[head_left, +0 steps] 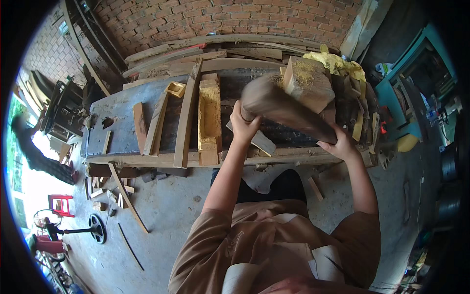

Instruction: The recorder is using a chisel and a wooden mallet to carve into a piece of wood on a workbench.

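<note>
Head view, looking down on the bench. You held a long, dark brown, rounded wooden post [289, 110] above the grey, dust-covered worktop [120, 127], one hand at each end. Your left hand [243, 125] gripped the upper-left end, its fingers closed around the blurred, rounded tip; your right hand [340, 145] supported the lower-right end, its fingers wrapped under and against the wood. The long axis of the post ran diagonally, from upper left near your left hand down to lower right at your right hand, so that each hand lay directly on the piece rather than beside it. A pale, square-cut wooden block [309, 83] speckled with sawdust sat at the far side of the post, touching or overlapping it; whether the two were joined could not be told. Left of your hands, a yellowish rectangular wooden trough [209, 120] lay lengthwise on the worktop, flanked by loose wooden slats [185, 122]. Stacked planks [215, 49] rested against the red brick wall [235, 17] behind.
</note>
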Action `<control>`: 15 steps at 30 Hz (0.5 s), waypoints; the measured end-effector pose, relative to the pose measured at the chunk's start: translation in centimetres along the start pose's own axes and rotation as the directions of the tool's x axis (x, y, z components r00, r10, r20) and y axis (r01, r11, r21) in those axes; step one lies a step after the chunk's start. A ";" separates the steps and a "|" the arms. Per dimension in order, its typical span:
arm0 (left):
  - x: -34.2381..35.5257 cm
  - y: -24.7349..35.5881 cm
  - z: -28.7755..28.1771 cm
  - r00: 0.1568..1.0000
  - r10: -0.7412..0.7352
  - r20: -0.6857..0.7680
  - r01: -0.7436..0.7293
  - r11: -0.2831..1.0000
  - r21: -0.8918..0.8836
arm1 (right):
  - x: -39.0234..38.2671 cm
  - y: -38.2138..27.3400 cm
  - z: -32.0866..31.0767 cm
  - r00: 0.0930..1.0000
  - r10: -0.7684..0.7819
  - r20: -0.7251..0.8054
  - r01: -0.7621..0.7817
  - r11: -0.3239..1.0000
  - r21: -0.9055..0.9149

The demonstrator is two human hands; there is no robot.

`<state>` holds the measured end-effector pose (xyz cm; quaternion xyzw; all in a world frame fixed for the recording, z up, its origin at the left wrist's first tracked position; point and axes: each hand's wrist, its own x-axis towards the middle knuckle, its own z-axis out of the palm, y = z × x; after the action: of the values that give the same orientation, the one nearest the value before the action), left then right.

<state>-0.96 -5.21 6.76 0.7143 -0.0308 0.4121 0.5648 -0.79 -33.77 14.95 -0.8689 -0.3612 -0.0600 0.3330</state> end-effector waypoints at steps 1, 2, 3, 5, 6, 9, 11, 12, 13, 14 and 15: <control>0.0 -0.2 -0.2 0.990 0.124 0.066 -0.128 0.990 0.052 | 0.2 -0.4 -0.5 0.999 0.021 0.040 -0.013 0.984 -0.179; 0.0 -0.2 -0.1 0.990 0.125 0.068 -0.129 0.990 0.053 | 0.5 -0.4 -0.7 0.999 0.020 0.039 -0.013 0.984 -0.177; -0.1 -0.3 0.2 0.996 0.083 -0.015 -0.083 0.996 0.026 | 0.8 -0.2 -0.9 0.999 -0.037 -0.006 0.036 0.990 -0.134; 0.2 1.0 0.5 0.999 -0.025 -0.032 0.021 0.995 -0.099 | 1.0 -0.7 -1.5 0.994 -0.074 -0.081 0.073 0.997 -0.019; 0.3 1.2 0.5 0.999 -0.025 -0.025 0.022 0.994 -0.102 | 1.1 -0.7 -1.1 0.994 -0.068 -0.085 0.066 0.998 -0.021; 0.3 1.4 0.5 0.994 -0.112 -0.004 0.112 0.994 -0.019 | 1.5 -1.8 0.5 0.936 -0.063 -0.347 0.160 0.953 0.257; 0.2 1.4 0.5 0.995 -0.095 0.016 0.095 0.995 -0.038 | 0.7 -1.6 0.7 0.983 -0.014 -0.185 0.073 0.946 0.316; 0.1 1.2 0.5 0.996 -0.078 0.033 0.080 0.995 -0.056 | 0.2 -1.5 0.7 0.999 0.028 -0.015 -0.021 0.933 0.360; -0.1 0.0 0.2 0.997 -0.076 0.028 0.077 0.996 -0.048 | 0.1 -1.6 0.5 1.000 0.007 0.029 -0.011 0.992 0.125; -0.3 -1.7 -0.3 0.977 0.207 0.061 -0.215 0.942 0.258 | 0.1 -2.1 0.4 0.999 0.000 0.033 -0.004 0.991 0.132; -0.7 -3.3 -0.8 0.877 0.446 0.178 -0.469 0.716 0.518 | 0.1 -2.7 0.3 0.994 0.051 0.097 -0.054 0.998 0.031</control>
<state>-0.23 -3.62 3.77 0.8230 -0.0988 0.5156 0.2170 -2.54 -32.13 16.14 -0.8744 -0.3547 -0.0034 0.3311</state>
